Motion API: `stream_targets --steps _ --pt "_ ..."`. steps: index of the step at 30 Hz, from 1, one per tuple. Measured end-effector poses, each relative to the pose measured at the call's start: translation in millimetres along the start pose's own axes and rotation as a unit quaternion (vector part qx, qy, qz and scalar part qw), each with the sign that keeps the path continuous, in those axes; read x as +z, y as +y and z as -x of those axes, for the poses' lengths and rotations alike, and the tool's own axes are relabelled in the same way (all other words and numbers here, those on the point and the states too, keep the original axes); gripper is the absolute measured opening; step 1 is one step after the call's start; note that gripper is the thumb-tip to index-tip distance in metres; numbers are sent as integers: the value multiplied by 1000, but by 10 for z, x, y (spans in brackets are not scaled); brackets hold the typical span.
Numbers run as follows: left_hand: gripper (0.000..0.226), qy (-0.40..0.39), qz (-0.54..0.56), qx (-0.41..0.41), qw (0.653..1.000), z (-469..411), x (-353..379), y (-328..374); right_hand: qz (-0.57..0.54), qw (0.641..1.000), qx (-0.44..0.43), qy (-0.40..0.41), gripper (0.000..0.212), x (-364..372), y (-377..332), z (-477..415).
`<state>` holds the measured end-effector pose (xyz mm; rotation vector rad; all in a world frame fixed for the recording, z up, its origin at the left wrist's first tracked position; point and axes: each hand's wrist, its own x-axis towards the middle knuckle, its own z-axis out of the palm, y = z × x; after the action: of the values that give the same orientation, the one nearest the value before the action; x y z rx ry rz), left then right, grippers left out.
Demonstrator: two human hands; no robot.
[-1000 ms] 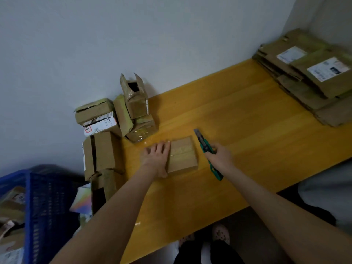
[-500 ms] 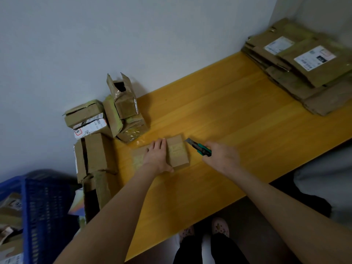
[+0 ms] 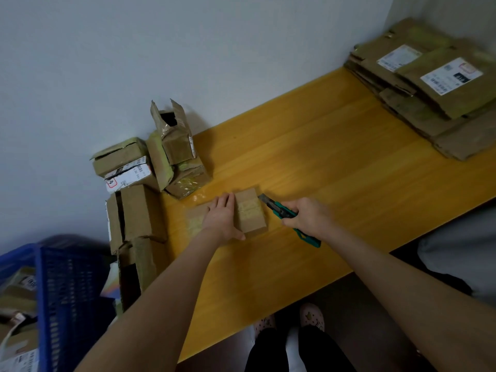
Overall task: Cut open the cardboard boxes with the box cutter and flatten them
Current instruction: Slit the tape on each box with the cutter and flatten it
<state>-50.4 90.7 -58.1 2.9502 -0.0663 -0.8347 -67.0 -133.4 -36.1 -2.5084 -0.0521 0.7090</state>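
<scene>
Now your left hand lies flat on the small box near the middle of the yellow table. Its fingers are straight and together and point to 12 o'clock, and the thumb is stretched toward 3 o'clock along the box's near edge. A second ago that hand sat beside the box's 9 o'clock edge. It has since come over the top, and a taped flap of cardboard now shows at its 9 o'clock side.

Your right hand has its fingers curled tight round the green box cutter. A second ago the tool pointed toward 11 o'clock, clear of the box. You have since swung it down, so it now points to about 10 o'clock, with the tip just beside the box's far corner at 3 o'clock. You cannot tell from here whether the blade touches the cardboard. Since half a second ago little has shifted, though the handle's tail now shows below your fist at 5 o'clock.

The pile of uncut boxes stands against the wall at 10 o'clock from the small box. The stack of flattened cardboard lies at 2 o'clock in the far corner. A blue crate sits off the table at 8 o'clock.
</scene>
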Motion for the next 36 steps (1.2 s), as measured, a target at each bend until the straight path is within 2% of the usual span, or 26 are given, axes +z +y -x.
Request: stream_targets --steps 3,10,16,20,22,26,29,34,36 --pt "127 -4 2 3 1000 -12 -1 -10 -26 1000 1 -8 49 -20 38 -12" --pt "124 -9 -11 11 1000 -7 -17 -9 5 999 -10 -30 53 8 90 49" --pt "124 -17 -21 8 1000 -14 -30 -6 -12 998 -22 -57 53 74 196 129" --pt "123 -17 -23 9 1000 -6 -37 -12 -93 993 -7 -75 51 63 269 147" --pt "123 -8 -25 3 1000 16 -45 -2 -152 987 19 -53 48 67 278 149" --pt "121 35 9 -54 998 95 40 73 -265 956 106 68 45 203 155 80" --pt "116 53 32 -110 992 133 103 117 -247 954 144 86 48 306 15 -90" --pt "97 2 159 -123 980 154 248 -99 -196 959 183 91 55 349 -33 -460" --pt "93 0 164 -130 978 192 325 -154 -171 963 186 90 57 358 -49 -556"
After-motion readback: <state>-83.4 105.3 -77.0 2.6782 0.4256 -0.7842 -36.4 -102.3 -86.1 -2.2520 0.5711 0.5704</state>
